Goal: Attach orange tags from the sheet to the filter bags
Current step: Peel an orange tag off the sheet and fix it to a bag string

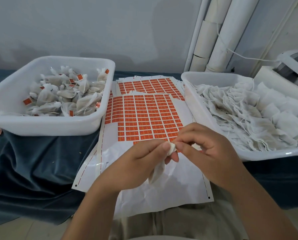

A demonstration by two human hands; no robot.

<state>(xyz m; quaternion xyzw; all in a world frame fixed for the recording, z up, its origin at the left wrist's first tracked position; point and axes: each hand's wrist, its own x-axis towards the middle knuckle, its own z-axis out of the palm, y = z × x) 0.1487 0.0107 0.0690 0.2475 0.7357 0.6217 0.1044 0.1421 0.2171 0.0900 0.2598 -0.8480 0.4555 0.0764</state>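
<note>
We find tagged bags [67, 96] in the left tub [46, 130] and untagged bags [248, 118] in the right tub [193, 94]. Our left hand [141, 163] and right hand [207, 148] both pinch the top of the filter bag [157, 172] above the sheet [144, 115]; its long axis hangs downward, toward us.

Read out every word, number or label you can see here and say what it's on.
No text here can be read.
Orange tags on the sheet: tiny pale marks, too small to read.
Attached tags in the left tub: blurred, unreadable.
Filter bag pinched by the left hand and right hand: no print visible.
</note>
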